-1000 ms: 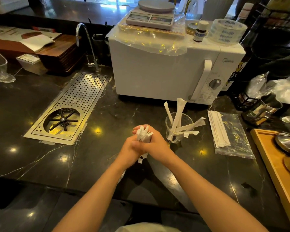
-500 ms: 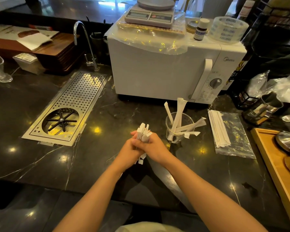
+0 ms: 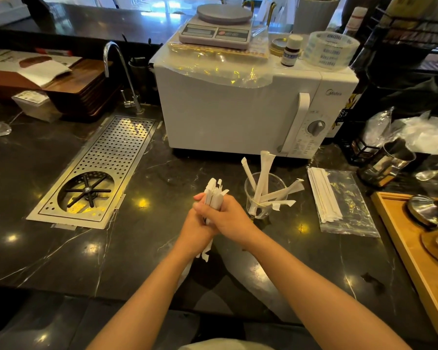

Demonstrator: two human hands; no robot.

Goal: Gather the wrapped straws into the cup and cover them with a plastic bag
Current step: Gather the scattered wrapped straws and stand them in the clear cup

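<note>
A bundle of white wrapped straws (image 3: 214,195) stands upright between both my hands at the middle of the dark counter. My left hand (image 3: 196,227) and my right hand (image 3: 229,215) are clasped around it; the straw tips stick out above and below. Just to the right stands a clear glass cup (image 3: 263,198) with several wrapped straws leaning out of it. Further right a clear plastic bag (image 3: 349,208) lies flat, with a stack of wrapped straws (image 3: 323,195) on its left side.
A white microwave (image 3: 238,109) with a scale on top stands behind the cup. A perforated metal rinser tray (image 3: 104,170) and a tap lie to the left. At the right are a wooden tray (image 3: 412,248) and a metal jug (image 3: 387,162).
My hands with the straw bundle have stayed in nearly the same place, shifting slightly while holding the bundle upright. The cup and bag have not moved.
</note>
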